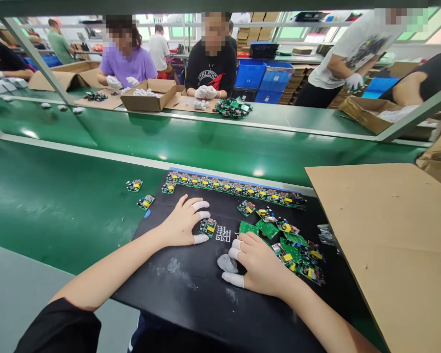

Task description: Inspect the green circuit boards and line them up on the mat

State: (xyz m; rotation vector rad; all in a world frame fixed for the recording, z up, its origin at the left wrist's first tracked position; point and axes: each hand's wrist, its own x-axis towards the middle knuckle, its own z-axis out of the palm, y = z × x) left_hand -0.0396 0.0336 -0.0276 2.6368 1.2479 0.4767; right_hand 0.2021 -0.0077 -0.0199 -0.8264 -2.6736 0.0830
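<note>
My left hand (185, 220), with white covers on thumb and two fingers, holds a small circuit board (208, 228) between thumb and fingertips above the black mat (161, 289). My right hand (255, 262), also with covered fingertips, is curled around a greyish-white soft lump (227, 263) at the mat's middle. Just beyond and right of it lies a pile of green boards (290, 251) with yellow parts, some face down. Along the mat's far edge runs a row of boards (227, 187), with one more board (168, 187) below its left end.
Two loose boards (146, 201) lie left of the mat on the green bench (59, 196). A large cardboard sheet (397, 235) is at the right. Across the line (191, 142), people work beside an open carton (147, 100) and a board heap (233, 107).
</note>
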